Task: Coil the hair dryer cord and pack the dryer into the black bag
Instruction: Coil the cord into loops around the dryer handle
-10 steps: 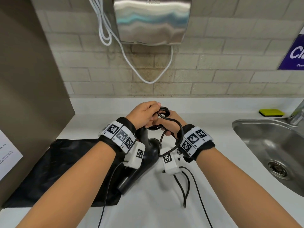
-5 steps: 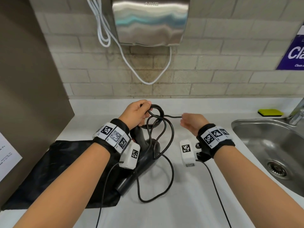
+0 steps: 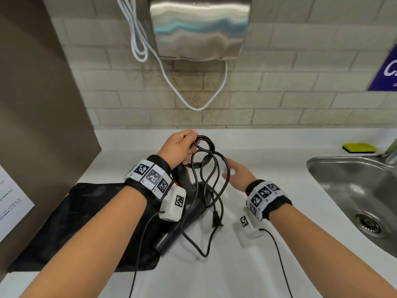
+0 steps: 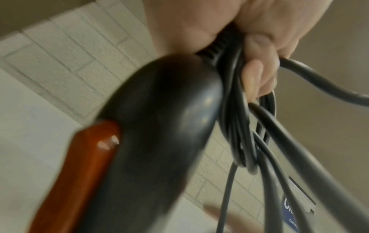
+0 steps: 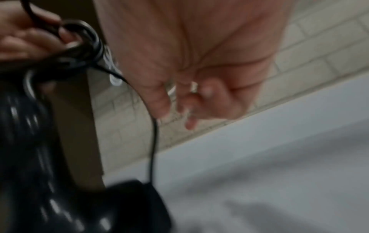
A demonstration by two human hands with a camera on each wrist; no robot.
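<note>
**Coil gathered in my left hand, right hand free beside it**

I take the hair dryer [image 3: 189,203] as my landmark. The white counter [image 3: 268,265] carries it, nozzle end down toward me and handle end raised. Under and to the left of the dryer lies the black bag [image 3: 71,222], flat, and I cannot see its mouth spread; I judge it lies there so the dryer can slide straight across once the cord is tamed.

The cord [image 3: 209,166] hangs in several loose loops over the dryer's right side, its plug [image 3: 216,220] dangling just right of the body and a slack bight trailing onto the counter nearer me. Not yet a tidy coil, in my judgement.

My left hand [image 3: 179,149] sits at the dryer's upper end, fingers [image 4: 257,78] curled tight round the gathered loops beside the handle, which keeps the bundle from springing apart. My right hand [image 3: 237,175] hovers just right of the loops, fingers [image 5: 157,100] loosely spread and holding nothing, seemingly placed to catch the next length.
</note>
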